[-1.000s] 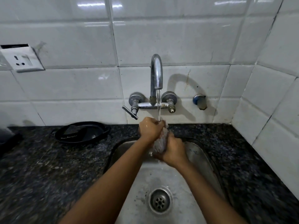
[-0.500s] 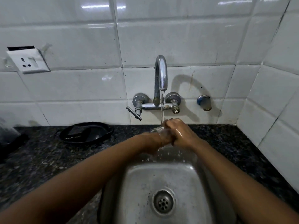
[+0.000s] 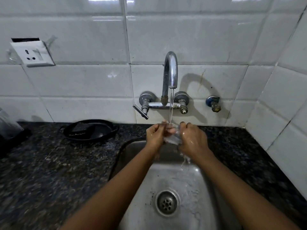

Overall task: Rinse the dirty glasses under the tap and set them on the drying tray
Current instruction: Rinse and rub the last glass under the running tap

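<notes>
Under the curved chrome tap [image 3: 170, 72], left hand [image 3: 155, 135] and right hand [image 3: 192, 140] grip a clear wet glass [image 3: 172, 137].

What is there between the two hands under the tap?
In the head view, a clear glass lies between the left hand and right hand; both grip it, under the tap stream.

I'm looking at a home kitchen; a steel sink [image 3: 196, 188] sits in a dark granite table [image 3: 66, 163]. White wall tiles [image 3: 83, 80] back a chrome tap [image 3: 170, 75]; a socket [image 3: 33, 53] is alongside.
</notes>
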{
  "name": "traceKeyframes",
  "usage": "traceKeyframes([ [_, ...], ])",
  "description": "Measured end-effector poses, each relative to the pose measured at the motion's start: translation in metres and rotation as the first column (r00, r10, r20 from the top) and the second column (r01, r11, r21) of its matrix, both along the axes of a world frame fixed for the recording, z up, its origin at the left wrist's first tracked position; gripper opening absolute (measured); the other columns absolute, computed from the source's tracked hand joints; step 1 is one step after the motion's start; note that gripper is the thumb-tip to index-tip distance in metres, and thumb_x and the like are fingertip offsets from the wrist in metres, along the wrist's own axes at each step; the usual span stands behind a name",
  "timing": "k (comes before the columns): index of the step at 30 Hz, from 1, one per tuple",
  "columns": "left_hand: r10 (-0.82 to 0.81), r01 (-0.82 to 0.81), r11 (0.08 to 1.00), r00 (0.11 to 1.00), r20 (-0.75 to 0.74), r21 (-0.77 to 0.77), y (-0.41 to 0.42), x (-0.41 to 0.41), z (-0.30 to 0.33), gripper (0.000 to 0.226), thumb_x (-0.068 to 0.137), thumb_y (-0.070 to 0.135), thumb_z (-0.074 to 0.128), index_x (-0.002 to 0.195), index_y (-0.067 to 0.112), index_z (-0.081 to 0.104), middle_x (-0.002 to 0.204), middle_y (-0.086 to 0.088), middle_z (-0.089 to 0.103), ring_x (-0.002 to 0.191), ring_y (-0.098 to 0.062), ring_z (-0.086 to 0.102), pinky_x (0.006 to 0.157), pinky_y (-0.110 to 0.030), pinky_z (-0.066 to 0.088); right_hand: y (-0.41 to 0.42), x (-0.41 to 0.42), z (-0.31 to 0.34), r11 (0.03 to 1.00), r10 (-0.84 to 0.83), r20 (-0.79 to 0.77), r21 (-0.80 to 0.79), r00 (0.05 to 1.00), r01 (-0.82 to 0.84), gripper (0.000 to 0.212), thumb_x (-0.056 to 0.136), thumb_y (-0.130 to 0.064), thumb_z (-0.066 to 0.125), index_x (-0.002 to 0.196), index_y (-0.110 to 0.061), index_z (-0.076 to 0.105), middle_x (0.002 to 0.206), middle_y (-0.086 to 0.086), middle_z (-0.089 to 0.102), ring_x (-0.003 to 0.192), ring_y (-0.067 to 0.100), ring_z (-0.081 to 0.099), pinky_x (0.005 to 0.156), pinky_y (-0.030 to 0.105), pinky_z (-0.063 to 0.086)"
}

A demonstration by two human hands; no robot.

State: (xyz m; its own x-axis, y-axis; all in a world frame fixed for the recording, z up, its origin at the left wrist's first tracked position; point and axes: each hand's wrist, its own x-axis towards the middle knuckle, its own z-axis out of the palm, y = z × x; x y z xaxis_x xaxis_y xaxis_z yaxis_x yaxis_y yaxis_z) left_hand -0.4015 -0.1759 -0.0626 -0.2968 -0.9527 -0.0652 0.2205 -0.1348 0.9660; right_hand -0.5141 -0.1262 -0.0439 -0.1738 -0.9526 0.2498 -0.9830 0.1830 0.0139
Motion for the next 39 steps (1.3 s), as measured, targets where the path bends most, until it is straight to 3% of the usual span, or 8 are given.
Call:
traceKeyframes([
  [4,0.222,-0.233,0.972,0.958,0.182,0.041,0.001,-0.016,-0.009,0.043,0.089,0.044,0.053,0.076,0.005,0.065,0.071,-0.012,0.063,0.067,-0.020,0.059,0.070,-0.037,0.053,0.011,0.026,-0.028,0.994,0.079,-0.223,-0.052,0.972,-0.093,0.089,0.063,-0.025,0.081,0.137,-0.008,0.036,0.123,0.018,0.056,0.093,0.034,0.063,0.072,0.042,0.053],
  [7,0.291,-0.241,0.951,0.908,0.301,-0.194,0.003,-0.013,-0.006,0.045,0.088,0.044,0.056,0.060,0.009,0.059,0.055,-0.008,0.056,0.056,-0.020,0.054,0.060,-0.036,0.051,0.016,0.015,-0.030,0.982,0.111,0.369,0.104,0.923,-0.160,0.103,0.068,-0.028,0.078,0.146,-0.017,0.013,0.133,0.012,0.047,0.108,0.032,0.058,0.084,0.042,0.052],
  [10,0.182,-0.087,0.944,0.942,0.282,-0.320,0.003,-0.005,-0.007,0.046,0.085,0.039,0.062,0.048,0.014,0.048,0.044,-0.002,0.045,0.043,-0.018,0.046,0.049,-0.028,0.042,0.024,0.005,-0.028,0.942,-0.075,0.970,0.145,0.230,-0.304,0.072,0.068,-0.005,0.078,0.130,-0.014,0.043,0.108,0.009,0.066,0.092,0.028,0.067,0.083,0.051,0.056],
  [13,0.081,-0.050,0.953,0.992,0.095,-0.298,0.005,-0.003,-0.004,0.044,0.083,0.026,0.068,0.047,0.015,0.044,0.044,-0.004,0.042,0.040,-0.014,0.043,0.043,-0.023,0.041,0.031,-0.002,-0.035,0.926,-0.192,0.979,0.159,-0.065,-0.341,0.035,0.078,0.006,0.065,0.108,-0.010,0.058,0.083,0.012,0.072,0.079,0.030,0.069,0.085,0.055,0.053],
  [17,0.181,-0.178,0.982,0.982,0.046,-0.054,-0.002,-0.011,-0.004,0.030,0.083,0.026,0.067,0.061,0.013,0.052,0.063,-0.006,0.054,0.058,-0.017,0.054,0.060,-0.027,0.050,0.020,-0.003,-0.026,0.952,-0.097,0.948,0.177,0.302,-0.249,0.063,0.065,-0.002,0.079,0.118,-0.013,0.047,0.104,0.012,0.065,0.089,0.027,0.067,0.076,0.045,0.059],
  [22,0.055,-0.106,0.972,0.970,0.238,0.210,-0.001,-0.021,-0.011,0.031,0.091,0.039,0.053,0.108,0.013,0.050,0.096,-0.010,0.059,0.081,-0.023,0.060,0.064,-0.038,0.055,0.015,0.008,-0.001,0.995,-0.052,0.249,0.096,0.967,0.029,0.067,0.065,-0.035,0.080,0.119,-0.017,0.045,0.111,0.011,0.060,0.099,0.029,0.060,0.080,0.038,0.052],
  [32,-0.214,0.235,0.845,0.972,-0.099,0.480,-0.013,-0.008,-0.004,0.043,0.096,0.040,0.038,0.091,0.005,0.061,0.072,-0.010,0.068,0.067,-0.020,0.065,0.056,-0.027,0.054,0.009,0.012,0.002,0.974,0.228,0.370,-0.086,0.901,-0.211,0.059,0.091,-0.050,0.045,0.138,-0.023,0.023,0.133,0.011,0.033,0.111,0.028,0.049,0.087,0.037,0.047],
  [39,0.071,-0.047,0.918,0.996,-0.047,0.394,-0.013,-0.007,-0.012,0.056,0.072,0.037,0.071,0.116,0.009,0.052,0.113,-0.020,0.063,0.095,-0.035,0.067,0.063,-0.045,0.059,-0.014,0.025,-0.007,0.920,0.077,0.838,-0.268,0.540,0.285,0.042,0.100,-0.041,0.021,0.102,-0.013,0.053,0.105,0.014,0.056,0.101,0.033,0.056,0.078,0.032,0.038],
])
